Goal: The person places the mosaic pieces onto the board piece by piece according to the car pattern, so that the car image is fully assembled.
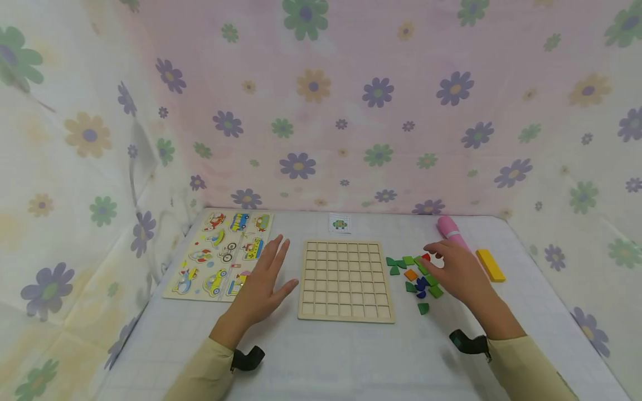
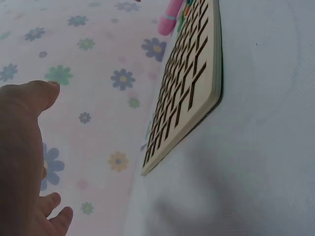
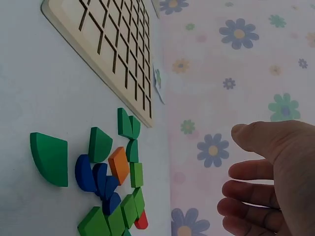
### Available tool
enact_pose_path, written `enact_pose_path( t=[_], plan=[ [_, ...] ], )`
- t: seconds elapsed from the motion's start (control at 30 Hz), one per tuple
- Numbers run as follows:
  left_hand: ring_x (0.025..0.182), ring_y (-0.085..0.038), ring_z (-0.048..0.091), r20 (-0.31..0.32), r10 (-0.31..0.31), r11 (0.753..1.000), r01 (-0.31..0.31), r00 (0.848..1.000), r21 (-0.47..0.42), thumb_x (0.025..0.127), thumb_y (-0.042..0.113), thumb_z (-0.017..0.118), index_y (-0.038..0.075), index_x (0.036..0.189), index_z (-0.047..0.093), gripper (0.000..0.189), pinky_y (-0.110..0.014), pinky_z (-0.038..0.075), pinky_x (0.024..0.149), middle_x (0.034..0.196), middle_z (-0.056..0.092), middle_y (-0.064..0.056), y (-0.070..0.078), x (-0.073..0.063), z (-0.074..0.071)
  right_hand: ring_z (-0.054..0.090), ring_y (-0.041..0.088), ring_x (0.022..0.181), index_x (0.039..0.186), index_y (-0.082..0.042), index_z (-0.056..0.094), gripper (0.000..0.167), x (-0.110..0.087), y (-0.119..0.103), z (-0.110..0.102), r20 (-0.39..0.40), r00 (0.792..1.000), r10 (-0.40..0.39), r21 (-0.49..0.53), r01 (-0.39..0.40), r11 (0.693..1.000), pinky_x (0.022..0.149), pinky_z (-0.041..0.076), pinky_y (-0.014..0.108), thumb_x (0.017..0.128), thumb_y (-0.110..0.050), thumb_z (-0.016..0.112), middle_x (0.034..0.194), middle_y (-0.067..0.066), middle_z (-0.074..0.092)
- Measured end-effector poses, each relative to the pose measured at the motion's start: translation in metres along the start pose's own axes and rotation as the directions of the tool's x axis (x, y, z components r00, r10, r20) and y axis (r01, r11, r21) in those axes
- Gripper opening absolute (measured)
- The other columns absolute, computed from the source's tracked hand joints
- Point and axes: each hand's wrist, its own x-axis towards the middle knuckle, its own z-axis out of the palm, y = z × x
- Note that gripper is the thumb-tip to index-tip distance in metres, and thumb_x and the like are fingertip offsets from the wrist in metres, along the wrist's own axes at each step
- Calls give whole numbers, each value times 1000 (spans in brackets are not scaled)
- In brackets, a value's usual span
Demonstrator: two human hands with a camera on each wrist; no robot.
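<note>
A square wooden grid board point(image 1: 346, 281) with bare cells lies flat in the middle of the table. My left hand point(image 1: 263, 284) hovers at its left side, fingers spread and holding nothing. To the board's right lies a loose cluster of small pieces: green quarter-rounds point(image 3: 51, 160), lighter green squares point(image 3: 137, 174), blue rounded pieces point(image 3: 85, 174), an orange square point(image 3: 119, 166) and a red piece point(image 3: 141, 221). Above the cluster's right side is my right hand point(image 1: 458, 273), fingers loosely bent, with nothing in its grasp in the right wrist view.
A small card with a green turtle-like picture point(image 1: 339, 224) lies behind the board. At the left is a wooden vehicle puzzle point(image 1: 215, 259), partly covered by my left hand. A pink cylinder point(image 1: 451, 228) and a yellow block point(image 1: 490, 265) lie at the right. Flowered cloth walls surround the table.
</note>
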Motion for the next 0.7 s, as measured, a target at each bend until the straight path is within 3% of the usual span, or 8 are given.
enact_pose_path(
  t=[0.23, 0.5, 0.7],
  plan=[
    [165, -38, 14, 62, -20, 998, 23, 998, -55, 108, 40, 66, 18, 176, 14, 89, -62, 25, 128, 182, 9, -5, -3, 7, 20, 66, 36, 101, 124, 2, 77, 42, 23, -1, 11, 84, 996, 13, 41, -17, 999, 86, 62, 53, 101, -34, 80, 114, 18, 74],
    [165, -28, 15, 111, -55, 986, 71, 992, -150, 111, 45, 60, 24, 177, 12, 83, -59, 30, 127, 182, 9, -3, -10, 9, 31, 67, 35, 105, 127, 0, 76, 46, 44, -2, 29, 197, 979, 48, 40, -57, 998, 94, 61, 55, 101, -38, 79, 118, 18, 74],
    [165, -25, 14, 174, -76, 971, 112, 982, -209, 112, 46, 57, 18, 176, 20, 79, -58, 28, 128, 182, 11, -6, -18, 12, 42, 66, 32, 101, 123, -2, 78, 40, 53, -2, 42, 260, 965, 42, 46, -56, 997, 94, 60, 55, 101, -35, 80, 114, 13, 75]
  ],
)
